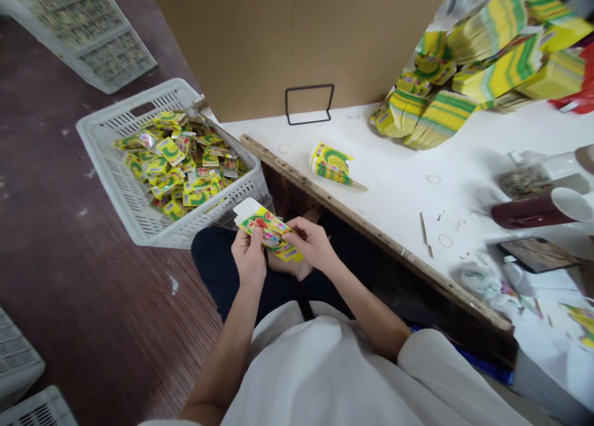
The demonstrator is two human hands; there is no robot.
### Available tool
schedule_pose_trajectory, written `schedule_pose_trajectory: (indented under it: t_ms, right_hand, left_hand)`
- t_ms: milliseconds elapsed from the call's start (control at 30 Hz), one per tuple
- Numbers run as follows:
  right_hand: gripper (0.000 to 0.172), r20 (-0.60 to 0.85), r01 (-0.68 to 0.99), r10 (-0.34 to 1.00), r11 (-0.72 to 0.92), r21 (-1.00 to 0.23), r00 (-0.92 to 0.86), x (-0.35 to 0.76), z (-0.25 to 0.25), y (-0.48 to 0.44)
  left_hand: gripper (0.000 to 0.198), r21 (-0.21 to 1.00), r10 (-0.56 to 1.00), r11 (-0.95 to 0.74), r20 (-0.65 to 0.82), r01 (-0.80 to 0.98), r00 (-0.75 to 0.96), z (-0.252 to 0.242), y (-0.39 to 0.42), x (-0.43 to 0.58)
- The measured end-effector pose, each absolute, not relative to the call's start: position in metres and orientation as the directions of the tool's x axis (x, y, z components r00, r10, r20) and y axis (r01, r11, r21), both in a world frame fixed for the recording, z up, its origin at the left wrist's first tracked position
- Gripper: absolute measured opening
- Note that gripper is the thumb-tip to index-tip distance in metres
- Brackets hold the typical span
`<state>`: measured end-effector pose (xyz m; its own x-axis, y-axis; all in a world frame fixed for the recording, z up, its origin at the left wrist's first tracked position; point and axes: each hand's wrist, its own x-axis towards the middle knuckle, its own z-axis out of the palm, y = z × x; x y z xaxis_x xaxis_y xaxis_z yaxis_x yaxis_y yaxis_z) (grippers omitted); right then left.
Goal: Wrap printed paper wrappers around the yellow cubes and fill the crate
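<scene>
Above my lap, both hands hold a yellow and green printed carton [266, 225] with a white flap sticking out at its upper left end. My left hand [249, 256] grips the left part, thumb on the printed face. On the right end, my right hand [312, 243] pinches the carton between thumb and fingers. Just beyond, a white plastic crate [139, 228] holds many small yellow and green packets [169, 153]. A small stack of similar cartons [331, 165] lies on the white table [385, 178], with a thin stick beside it.
Bundled flat cartons [443, 119] are heaped at the table's back right. A large cardboard box [297, 42] and a black wire stand [309, 104] are at the back. On the right are a dark red cup [538, 212] and a phone [538, 254]. Another crate [111, 60] stands upper left.
</scene>
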<state>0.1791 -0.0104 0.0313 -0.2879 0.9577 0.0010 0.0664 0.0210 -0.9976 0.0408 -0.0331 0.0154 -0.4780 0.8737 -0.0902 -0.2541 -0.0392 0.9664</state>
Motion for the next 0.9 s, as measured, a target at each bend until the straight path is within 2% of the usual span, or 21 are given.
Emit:
schedule_pose_trajectory:
  t_ms: [100, 200, 300, 367, 433, 500, 533, 567, 600, 667, 700, 733, 800, 900]
  right_hand:
    - [0.017, 0.095, 0.136, 0.962, 0.133, -0.982, -0.256, 0.186, 0.032, -0.008]
    - [0.022, 0.227, 0.276, 0.943, 0.291, -0.916, -0.242, 0.201, 0.036, -0.002]
    - [0.030, 0.320, 0.452, 0.893, 0.438, -0.777, -0.315, 0.214, 0.044, 0.004]
    - [0.034, 0.329, 0.486, 0.846, 0.515, -0.706, -0.419, 0.215, 0.048, 0.005]
    - [0.035, 0.331, 0.443, 0.787, 0.580, -0.683, -0.520, 0.209, 0.051, 0.001]
    - [0.031, 0.369, 0.400, 0.773, 0.599, -0.694, -0.516, 0.201, 0.052, -0.003]
    - [0.031, 0.390, 0.398, 0.802, 0.573, -0.716, -0.454, 0.198, 0.051, -0.006]
    - [0.038, 0.398, 0.397, 0.845, 0.523, -0.755, -0.356, 0.195, 0.049, -0.007]
    - [0.053, 0.385, 0.375, 0.891, 0.451, -0.810, -0.239, 0.192, 0.047, -0.008]
    - [0.081, 0.260, 0.224, 0.963, 0.268, -0.937, -0.065, 0.188, 0.040, -0.010]
    - [0.085, 0.153, 0.099, 0.987, 0.158, -0.983, -0.056, 0.187, 0.036, -0.010]
    - [0.083, 0.036, -0.031, 0.994, 0.032, -0.999, -0.104, 0.185, 0.033, -0.010]
    - [0.075, -0.151, -0.218, 0.947, -0.217, -0.952, -0.284, 0.182, 0.028, -0.010]
    - [0.070, -0.222, -0.310, 0.845, -0.404, -0.861, -0.486, 0.181, 0.024, -0.010]
  left_hand:
    - [0.039, 0.950, 0.881, -0.050, -0.102, -0.307, -0.462, 0.015, -0.032, 0.034]
    - [0.041, 0.964, 0.898, -0.104, -0.015, -0.245, -0.439, 0.024, -0.031, 0.017]
    - [0.055, 0.978, 0.900, -0.206, 0.182, -0.018, -0.397, 0.036, -0.031, -0.005]
    - [0.076, 0.954, 0.938, -0.209, 0.257, 0.215, -0.231, 0.043, -0.032, -0.013]
    - [0.093, 0.897, 0.983, -0.167, 0.183, 0.409, 0.000, 0.045, -0.033, -0.013]
    - [0.085, 0.852, 0.992, -0.101, 0.046, 0.513, 0.120, 0.044, -0.034, -0.006]
    - [0.076, 0.838, 0.992, -0.072, 0.001, 0.540, 0.129, 0.043, -0.035, -0.002]
    - [0.068, 0.826, 0.993, -0.047, -0.021, 0.562, 0.113, 0.041, -0.035, 0.003]
    - [0.065, 0.811, 0.997, -0.029, -0.020, 0.585, 0.077, 0.038, -0.036, 0.008]
    - [0.066, 0.768, 1.000, -0.019, 0.010, 0.640, 0.018, 0.035, -0.038, 0.016]
    - [0.067, 0.746, 0.999, -0.033, 0.036, 0.665, 0.009, 0.033, -0.039, 0.019]
    - [0.068, 0.727, 0.998, -0.059, 0.068, 0.684, 0.015, 0.032, -0.039, 0.022]
    - [0.069, 0.708, 0.988, -0.145, 0.137, 0.691, 0.068, 0.032, -0.040, 0.028]
    - [0.067, 0.720, 0.963, -0.269, 0.209, 0.640, 0.169, 0.033, -0.041, 0.032]
